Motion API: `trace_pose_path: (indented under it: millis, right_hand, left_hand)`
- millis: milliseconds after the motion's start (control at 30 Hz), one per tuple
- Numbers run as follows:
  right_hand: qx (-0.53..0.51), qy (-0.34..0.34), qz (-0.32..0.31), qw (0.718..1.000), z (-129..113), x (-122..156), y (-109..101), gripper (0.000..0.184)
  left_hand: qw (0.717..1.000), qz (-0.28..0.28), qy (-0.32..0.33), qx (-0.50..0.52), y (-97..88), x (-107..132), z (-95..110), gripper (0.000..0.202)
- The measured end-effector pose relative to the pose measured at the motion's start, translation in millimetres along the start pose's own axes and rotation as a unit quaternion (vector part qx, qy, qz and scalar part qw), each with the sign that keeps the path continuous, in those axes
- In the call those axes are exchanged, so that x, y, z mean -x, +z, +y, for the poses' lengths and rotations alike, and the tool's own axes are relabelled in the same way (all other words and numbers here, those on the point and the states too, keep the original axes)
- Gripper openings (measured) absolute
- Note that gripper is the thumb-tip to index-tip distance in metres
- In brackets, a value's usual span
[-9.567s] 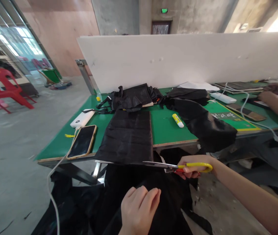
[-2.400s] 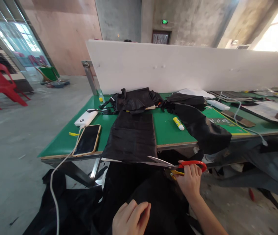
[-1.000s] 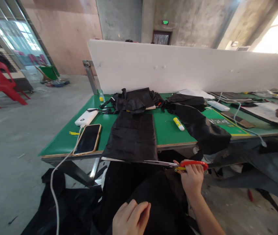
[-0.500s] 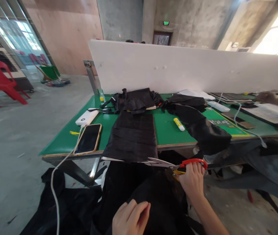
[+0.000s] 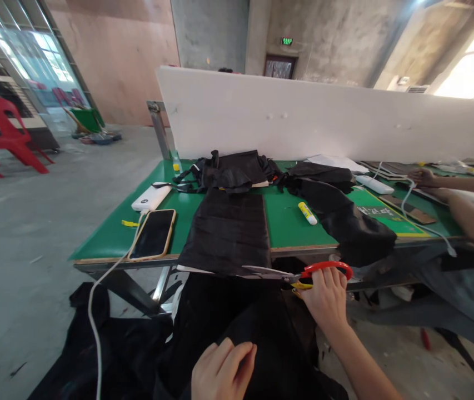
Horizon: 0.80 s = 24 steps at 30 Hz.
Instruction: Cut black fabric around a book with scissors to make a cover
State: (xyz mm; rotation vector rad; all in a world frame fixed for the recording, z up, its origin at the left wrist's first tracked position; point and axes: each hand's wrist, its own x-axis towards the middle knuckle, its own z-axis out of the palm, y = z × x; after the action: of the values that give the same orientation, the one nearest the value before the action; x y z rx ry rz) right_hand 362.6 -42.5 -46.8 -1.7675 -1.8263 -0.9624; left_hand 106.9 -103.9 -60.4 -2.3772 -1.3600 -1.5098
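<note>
My right hand (image 5: 325, 297) grips a pair of scissors (image 5: 290, 276) with red and yellow handles. Their blades point left along the near edge of a flat black fabric piece (image 5: 228, 230), which has a white layer under it at the table's front edge. Low in the view, my left hand (image 5: 224, 369) rests over the black cloth (image 5: 262, 333) at my lap, its fingers curled and pressed together. Whether anything is inside those fingers is hidden.
On the green table (image 5: 111, 236) lie a phone (image 5: 153, 234), a white power bank (image 5: 151, 197) with a cable, a glue stick (image 5: 307, 213) and crumpled black fabric (image 5: 237, 169). A white partition (image 5: 303, 116) stands behind. At right, a co-worker's arms (image 5: 470, 203) reach over the table.
The scissors have shifted slightly up and left, and their blades look less spread. My left hand stays in place. The co-worker's arms reach further in from the right.
</note>
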Motion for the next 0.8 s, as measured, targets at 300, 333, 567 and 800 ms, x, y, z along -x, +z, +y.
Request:
trace_pose_path:
  millis: [300,333,567,800]
  right_hand:
    - [-0.022,-0.016,0.028,0.999,-13.3,-11.3,-10.1,0.016]
    - [-0.027,-0.015,0.031,0.999,-14.4,-11.3,-10.2,0.016]
    - [-0.046,-0.02,0.055,0.997,-18.7,-12.4,-9.1,0.017]
    - [-0.06,-0.024,0.06,0.996,-21.4,-18.0,-12.3,0.018]
  left_hand:
    - [1.0,0.004,-0.002,-0.001,0.0,0.2,-2.0,0.013]
    - [1.0,0.001,-0.003,0.001,-0.2,0.2,-2.3,0.013]
    - [1.0,-0.002,-0.002,0.009,-0.4,0.8,-5.0,0.015]
    - [1.0,0.01,-0.007,0.004,-1.8,-0.5,-3.8,0.013]
